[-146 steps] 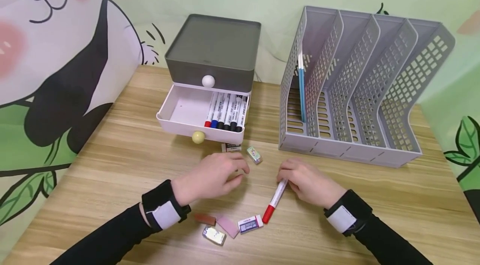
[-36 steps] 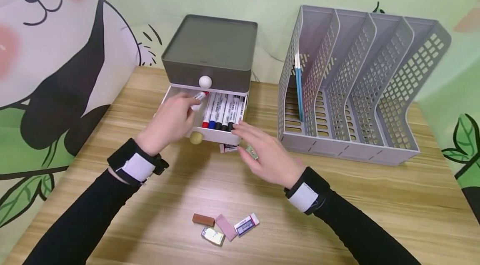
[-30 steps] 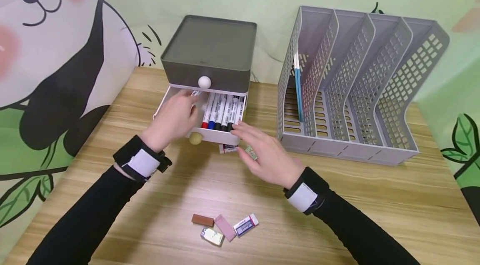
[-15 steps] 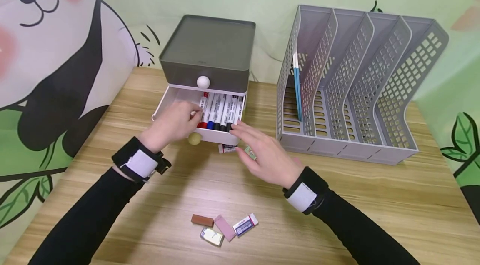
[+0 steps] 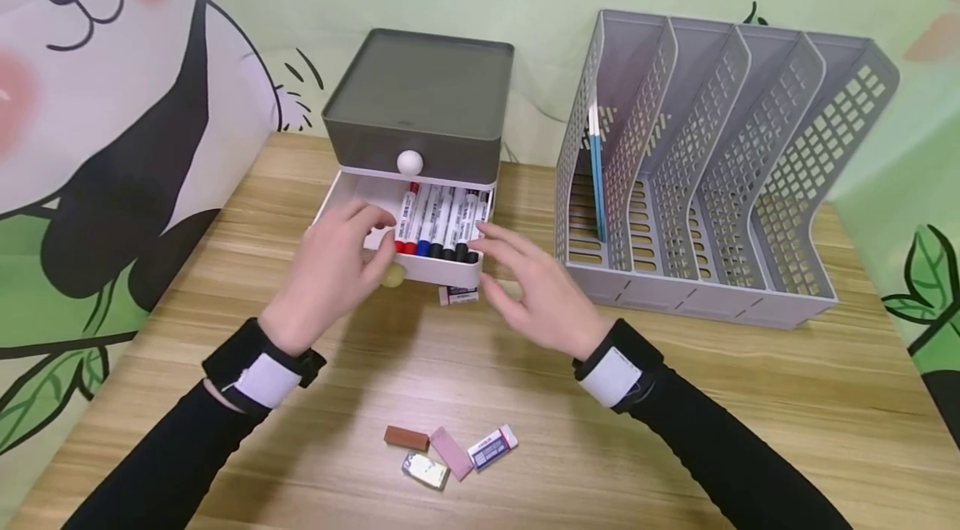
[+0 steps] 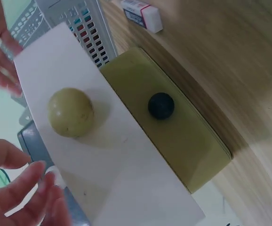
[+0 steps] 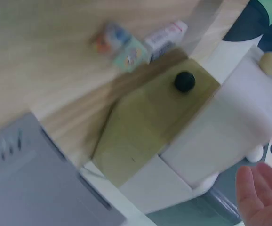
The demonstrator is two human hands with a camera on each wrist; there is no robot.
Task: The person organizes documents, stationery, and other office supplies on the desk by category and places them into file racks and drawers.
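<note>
My left hand [image 5: 326, 272] hovers over the front left of the pulled-out white drawer [image 5: 431, 270], fingers bent loosely around nothing. Inside, several white markers [image 5: 442, 217] lie side by side toward the right, caps facing front. Leftmost in that row is a red-capped marker [image 5: 406, 216], just beside the left fingertips. My right hand [image 5: 540, 292] is spread at the drawer's front right corner and holds nothing. In the left wrist view the drawer's yellow knob [image 6: 71, 112] shows, with an olive drawer [image 6: 173, 127] below it.
A grey file rack [image 5: 697, 297] with a thin blue-and-white item stands at right. Brown [image 5: 407, 438], pink [image 5: 452, 453] and boxed erasers [image 5: 492, 447] lie near the front. Another eraser [image 5: 458, 296] sits under the drawer, with a green one [image 7: 131, 56] beside it.
The red marker went from the table into the drawer; my left hand straightened it against the row, let go and drew back slightly. My right hand has lifted a little from the rim.
</note>
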